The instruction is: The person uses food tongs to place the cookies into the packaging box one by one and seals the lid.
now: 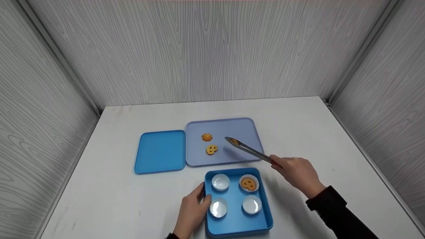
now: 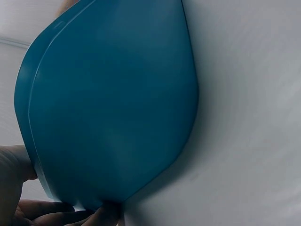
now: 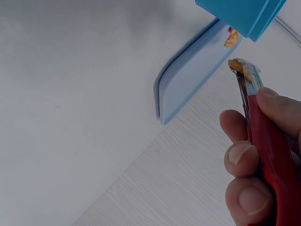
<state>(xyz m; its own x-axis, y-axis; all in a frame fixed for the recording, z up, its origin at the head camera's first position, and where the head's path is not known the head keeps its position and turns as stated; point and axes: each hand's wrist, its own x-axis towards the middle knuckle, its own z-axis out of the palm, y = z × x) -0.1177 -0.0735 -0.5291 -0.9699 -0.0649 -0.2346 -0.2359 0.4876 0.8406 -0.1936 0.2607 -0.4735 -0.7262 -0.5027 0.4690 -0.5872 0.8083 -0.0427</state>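
My right hand (image 1: pixel 295 172) grips metal tongs (image 1: pixel 251 151) by their red handle (image 3: pixel 269 146), seen in the right wrist view. A small brown cookie (image 3: pixel 236 65) is pinched between the tips, which hang over the lavender tray (image 1: pixel 232 127). On that tray lie a flower-shaped cookie (image 1: pixel 207 137) and a pretzel-shaped cookie (image 1: pixel 212 149). My left hand (image 1: pixel 193 210) holds the left side of the blue box (image 1: pixel 235 225), thumb over the rim. Inside the box are several white paper cups (image 1: pixel 220 182); the back right one contains a pretzel-shaped cookie (image 1: pixel 248 184).
A flat blue lid-like tray (image 1: pixel 160 152) lies left of the lavender tray, right beside its edge. All of it sits on a white table (image 1: pixel 109 199). Grey wood-grain panels (image 1: pixel 199 53) rise at the back and on both sides.
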